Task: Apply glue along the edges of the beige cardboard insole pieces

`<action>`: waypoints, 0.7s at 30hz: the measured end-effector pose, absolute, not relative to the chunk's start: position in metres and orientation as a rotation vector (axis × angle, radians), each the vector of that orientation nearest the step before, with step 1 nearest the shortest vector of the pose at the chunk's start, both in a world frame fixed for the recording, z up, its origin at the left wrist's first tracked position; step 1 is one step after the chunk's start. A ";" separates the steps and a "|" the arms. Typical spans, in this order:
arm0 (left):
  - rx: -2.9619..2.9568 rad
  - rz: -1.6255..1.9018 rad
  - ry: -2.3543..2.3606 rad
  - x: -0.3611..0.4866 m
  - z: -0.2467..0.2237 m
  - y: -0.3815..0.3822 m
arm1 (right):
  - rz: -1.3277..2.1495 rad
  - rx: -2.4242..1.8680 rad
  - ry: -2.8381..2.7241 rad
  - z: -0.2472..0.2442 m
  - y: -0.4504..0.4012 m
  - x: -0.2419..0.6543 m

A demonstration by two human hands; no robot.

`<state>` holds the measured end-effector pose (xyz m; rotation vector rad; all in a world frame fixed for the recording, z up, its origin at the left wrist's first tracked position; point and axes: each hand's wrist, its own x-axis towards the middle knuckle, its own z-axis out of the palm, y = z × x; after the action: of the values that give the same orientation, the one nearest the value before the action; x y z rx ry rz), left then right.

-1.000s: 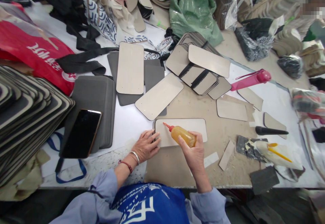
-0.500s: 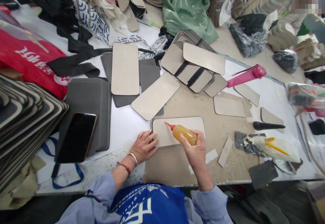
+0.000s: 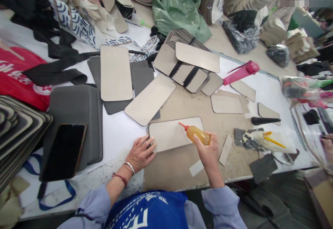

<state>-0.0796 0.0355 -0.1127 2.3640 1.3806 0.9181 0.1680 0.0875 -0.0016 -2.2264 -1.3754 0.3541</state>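
Note:
A beige rectangular board (image 3: 166,139) with rounded corners and a dark edge lies in front of me on the table, with more layers showing beneath its left end. My left hand (image 3: 141,152) rests at that end, its fingers spread and the tips on the board's left edge. In my right hand (image 3: 210,151) is a squeeze bottle (image 3: 199,135) of amber liquid, tilted so that its red nozzle points left over the middle of the board. Whether the tip touches the surface, I cannot tell.
Loose beige boards (image 3: 151,99) and a strapped stack (image 3: 187,73) lie beyond. A phone (image 3: 63,151) sits on grey panels (image 3: 92,125) at left. To the right are a pink bottle (image 3: 240,72), a black-handled tool (image 3: 265,121) and a glue-smeared scrap (image 3: 246,139).
My right hand has moved the squeeze bottle rightward along the board, from near its left part to about the middle. My left hand stays at the left end. The whole view has shifted.

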 end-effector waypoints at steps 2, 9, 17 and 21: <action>2.373 0.919 1.376 -0.080 -0.112 0.036 | 0.301 -2.260 -1.343 -0.001 0.091 0.179; 2.407 0.936 1.359 -0.079 -0.112 0.037 | 0.141 -2.314 -1.314 -0.002 0.103 0.211; 2.414 0.947 1.350 -0.079 -0.113 0.037 | 0.031 -2.364 -1.266 -0.001 0.102 0.214; 2.415 0.964 1.344 -0.079 -0.113 0.036 | 0.270 -2.249 -1.288 -0.005 0.086 0.193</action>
<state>-0.0789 0.0358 -0.1132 2.4152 1.3439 0.9637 0.1925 0.0862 -0.0049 -2.2493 -1.2878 0.2699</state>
